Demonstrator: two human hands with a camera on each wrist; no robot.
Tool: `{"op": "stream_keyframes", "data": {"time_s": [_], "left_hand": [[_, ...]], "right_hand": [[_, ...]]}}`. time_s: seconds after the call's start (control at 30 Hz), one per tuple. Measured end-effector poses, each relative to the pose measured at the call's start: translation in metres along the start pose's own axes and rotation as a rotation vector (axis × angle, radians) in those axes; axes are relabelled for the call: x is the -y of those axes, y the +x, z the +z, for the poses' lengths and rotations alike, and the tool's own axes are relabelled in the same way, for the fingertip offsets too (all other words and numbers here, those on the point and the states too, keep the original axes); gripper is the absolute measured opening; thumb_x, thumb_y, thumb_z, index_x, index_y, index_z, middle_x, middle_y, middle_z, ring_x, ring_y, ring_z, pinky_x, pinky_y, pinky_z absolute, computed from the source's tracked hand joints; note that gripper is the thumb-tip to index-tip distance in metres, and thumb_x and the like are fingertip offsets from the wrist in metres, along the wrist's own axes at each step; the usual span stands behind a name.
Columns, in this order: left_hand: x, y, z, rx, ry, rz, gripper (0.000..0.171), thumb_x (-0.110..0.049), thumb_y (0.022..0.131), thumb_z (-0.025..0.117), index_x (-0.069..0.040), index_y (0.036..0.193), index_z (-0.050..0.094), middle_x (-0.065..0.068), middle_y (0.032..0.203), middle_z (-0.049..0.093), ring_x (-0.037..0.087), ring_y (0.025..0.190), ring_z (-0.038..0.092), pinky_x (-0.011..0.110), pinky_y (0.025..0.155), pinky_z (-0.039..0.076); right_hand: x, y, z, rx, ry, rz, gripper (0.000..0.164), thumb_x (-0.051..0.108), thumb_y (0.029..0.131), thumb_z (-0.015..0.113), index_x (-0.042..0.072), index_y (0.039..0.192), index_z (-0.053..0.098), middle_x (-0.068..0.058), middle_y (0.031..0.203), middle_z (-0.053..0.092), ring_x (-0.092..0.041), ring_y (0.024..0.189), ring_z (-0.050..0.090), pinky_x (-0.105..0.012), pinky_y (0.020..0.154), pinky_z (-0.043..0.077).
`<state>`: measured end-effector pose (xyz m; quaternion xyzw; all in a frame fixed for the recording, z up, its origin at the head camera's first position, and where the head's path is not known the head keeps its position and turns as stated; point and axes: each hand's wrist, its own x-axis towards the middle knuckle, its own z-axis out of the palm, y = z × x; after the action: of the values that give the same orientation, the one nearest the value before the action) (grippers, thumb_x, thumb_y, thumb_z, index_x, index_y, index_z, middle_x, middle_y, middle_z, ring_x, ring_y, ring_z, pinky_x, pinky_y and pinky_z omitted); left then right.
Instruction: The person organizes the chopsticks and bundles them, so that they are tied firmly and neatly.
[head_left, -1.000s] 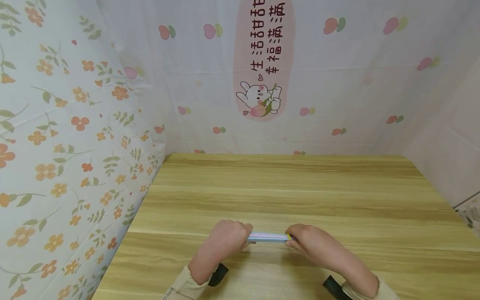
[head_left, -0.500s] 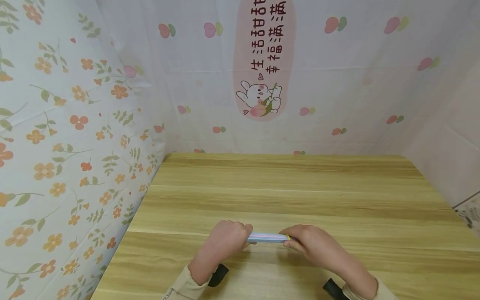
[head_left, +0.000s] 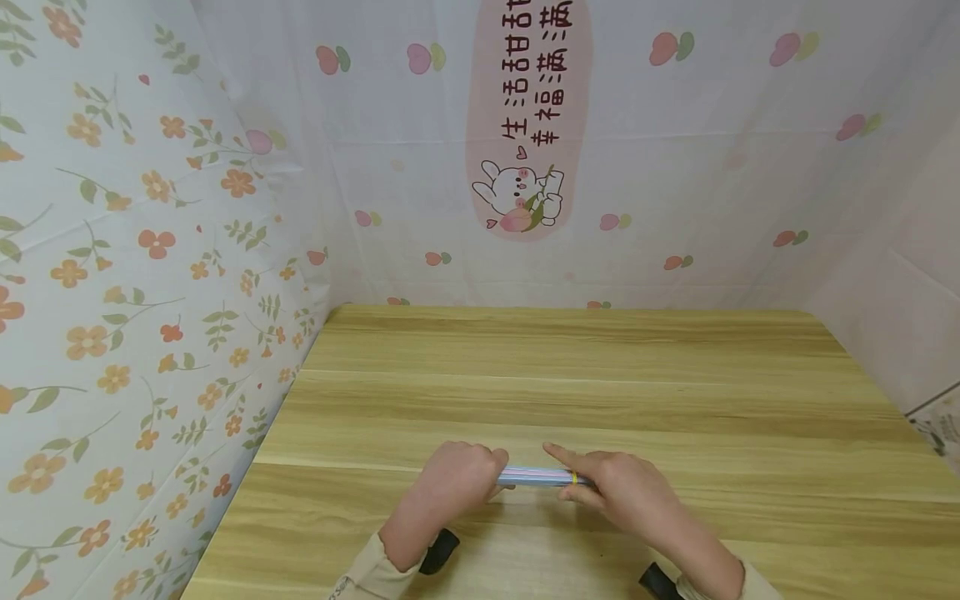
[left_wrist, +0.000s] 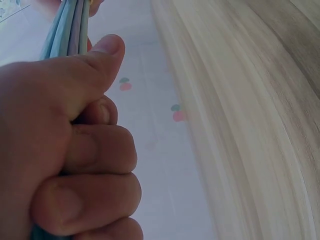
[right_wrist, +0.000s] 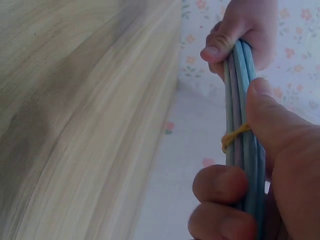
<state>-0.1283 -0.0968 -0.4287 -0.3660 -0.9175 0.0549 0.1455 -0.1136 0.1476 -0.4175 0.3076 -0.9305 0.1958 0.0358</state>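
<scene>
A bundle of slim pastel pencils (head_left: 536, 476), blue, lilac and pale green, is held level between both hands above the table. My left hand (head_left: 461, 473) grips one end in a fist, its thumb lying along the pencils in the left wrist view. Near the other end, a yellow rubber band (right_wrist: 235, 136) wraps the bundle. My right hand (head_left: 626, 485) holds that end: in the right wrist view the thumb lies along one side, past the band, and two fingers curl round the other side. Its index finger extends away from the bundle in the head view. Both pencil ends are hidden in the hands.
The wood-grain table (head_left: 570, 375) extends beyond the hands to a white curtain (head_left: 375, 183) printed with fruit and a rabbit. A floral cloth (head_left: 150, 292) hangs along the left side. Dark straps (head_left: 438, 552) show at both wrists.
My right hand's index finger has lifted and straightened out to the left, and its thumb tip has shifted left too, baring more of the rubber band. My left hand stays nearly still.
</scene>
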Motion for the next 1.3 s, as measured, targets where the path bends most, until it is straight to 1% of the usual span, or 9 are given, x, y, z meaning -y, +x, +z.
{"op": "stream_keyframes", "data": {"time_s": [0.13, 0.2, 0.3, 0.4, 0.6, 0.73, 0.9, 1.07, 1.3], "left_hand": [[0.000, 0.000, 0.000, 0.017, -0.008, -0.007, 0.036, -0.047, 0.083, 0.069, -0.017, 0.070, 0.053, -0.010, 0.053, 0.048, 0.002, 0.044, 0.034, 0.019, 0.040, 0.031], [0.001, 0.000, 0.001, 0.028, -0.019, -0.011, 0.037, -0.047, 0.084, 0.068, -0.017, 0.069, 0.052, -0.010, 0.052, 0.045, 0.002, 0.044, 0.031, 0.019, 0.040, 0.030], [0.001, 0.000, 0.001, 0.041, -0.037, -0.015, 0.037, -0.046, 0.084, 0.068, -0.017, 0.068, 0.051, -0.010, 0.052, 0.042, 0.002, 0.046, 0.029, 0.019, 0.041, 0.028], [0.001, 0.000, 0.002, 0.047, -0.041, -0.018, 0.038, -0.046, 0.084, 0.068, -0.017, 0.068, 0.050, -0.010, 0.052, 0.041, 0.002, 0.046, 0.028, 0.019, 0.042, 0.028], [0.001, 0.000, 0.004, 0.050, -0.040, -0.016, 0.038, -0.047, 0.084, 0.068, -0.017, 0.069, 0.050, -0.010, 0.052, 0.042, 0.002, 0.045, 0.030, 0.019, 0.042, 0.029], [0.000, 0.001, 0.003, 0.069, -0.052, -0.023, 0.037, -0.047, 0.084, 0.068, -0.017, 0.070, 0.051, -0.009, 0.053, 0.044, 0.002, 0.045, 0.032, 0.019, 0.042, 0.030], [0.000, 0.002, 0.002, 0.084, -0.064, -0.031, 0.037, -0.046, 0.084, 0.068, -0.017, 0.070, 0.051, -0.009, 0.054, 0.045, 0.002, 0.045, 0.033, 0.019, 0.042, 0.030], [0.001, 0.000, 0.001, 0.048, -0.047, -0.037, 0.037, -0.046, 0.083, 0.069, -0.016, 0.070, 0.052, -0.009, 0.054, 0.049, 0.002, 0.044, 0.037, 0.019, 0.041, 0.032], [0.002, -0.001, -0.002, 0.019, -0.026, -0.038, 0.036, -0.046, 0.083, 0.069, -0.017, 0.070, 0.053, -0.009, 0.054, 0.050, 0.001, 0.043, 0.036, 0.019, 0.040, 0.032]], "right_hand": [[-0.002, 0.000, -0.001, 0.006, 0.009, -0.015, 0.046, 0.044, 0.087, 0.062, 0.010, 0.116, 0.067, 0.002, 0.086, 0.070, -0.003, 0.069, 0.060, -0.022, 0.059, 0.048], [-0.004, -0.001, -0.003, 0.001, 0.027, -0.023, 0.036, 0.039, 0.087, 0.065, 0.009, 0.106, 0.070, 0.000, 0.095, 0.072, -0.004, 0.075, 0.063, -0.023, 0.062, 0.051], [-0.008, -0.003, -0.007, 0.009, 0.051, -0.014, 0.022, 0.033, 0.087, 0.068, 0.012, 0.096, 0.070, 0.006, 0.089, 0.069, 0.002, 0.070, 0.055, -0.020, 0.059, 0.047], [-0.011, -0.004, -0.009, 0.025, 0.063, 0.006, 0.015, 0.030, 0.087, 0.068, 0.016, 0.090, 0.069, 0.011, 0.084, 0.064, 0.006, 0.066, 0.047, -0.019, 0.056, 0.043], [-0.013, -0.004, -0.009, 0.023, 0.072, -0.018, 0.010, 0.027, 0.088, 0.068, 0.018, 0.086, 0.066, 0.014, 0.080, 0.059, 0.006, 0.066, 0.045, -0.019, 0.057, 0.042], [-0.011, -0.002, -0.009, 0.020, 0.064, -0.063, 0.007, 0.021, 0.087, 0.069, 0.015, 0.085, 0.064, 0.014, 0.078, 0.055, 0.004, 0.066, 0.044, -0.018, 0.059, 0.042], [-0.008, -0.001, -0.008, 0.051, 0.071, -0.093, 0.007, 0.015, 0.087, 0.068, 0.011, 0.085, 0.063, 0.012, 0.077, 0.053, 0.003, 0.065, 0.042, -0.017, 0.058, 0.041], [-0.006, 0.001, -0.006, 0.055, 0.056, -0.108, 0.007, 0.013, 0.087, 0.068, 0.009, 0.088, 0.062, 0.009, 0.079, 0.055, 0.003, 0.065, 0.042, -0.018, 0.058, 0.042], [-0.007, 0.002, -0.001, 0.039, 0.064, -0.119, 0.012, 0.014, 0.088, 0.067, 0.007, 0.098, 0.066, 0.006, 0.086, 0.062, 0.004, 0.068, 0.046, -0.019, 0.059, 0.044]]}}
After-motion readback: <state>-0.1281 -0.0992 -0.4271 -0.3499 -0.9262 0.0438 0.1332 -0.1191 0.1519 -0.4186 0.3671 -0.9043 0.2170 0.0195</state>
